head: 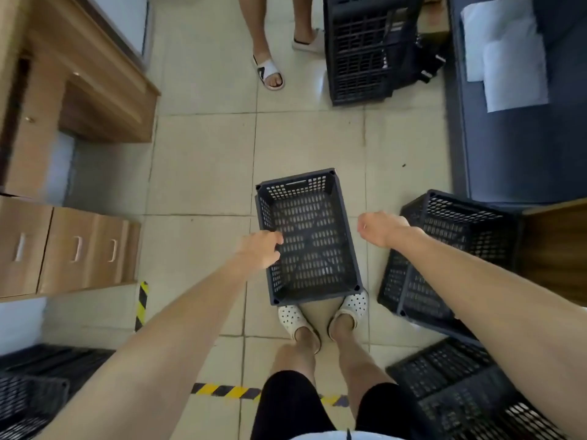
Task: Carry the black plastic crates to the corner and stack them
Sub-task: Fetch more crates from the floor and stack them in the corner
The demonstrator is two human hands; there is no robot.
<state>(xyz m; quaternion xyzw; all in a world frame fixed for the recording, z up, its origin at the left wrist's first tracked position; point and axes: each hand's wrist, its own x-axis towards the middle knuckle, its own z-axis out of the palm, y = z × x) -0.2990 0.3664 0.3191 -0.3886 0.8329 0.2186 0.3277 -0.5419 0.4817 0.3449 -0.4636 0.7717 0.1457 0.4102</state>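
Note:
A black plastic crate stands open side up on the tiled floor, just in front of my feet. My left hand is at its left rim, with the fingers curled over the edge. My right hand hovers just outside the crate's right rim, loosely curled and holding nothing. A second black crate lies tilted on the floor to the right, partly under my right forearm. More black crates lie at the lower right and others at the lower left. A tall stack of black crates stands at the far right.
Another person's sandalled feet stand on the floor ahead. A wooden desk and a drawer cabinet line the left side. A dark sofa with white cushions is on the right. Yellow-black tape marks the floor.

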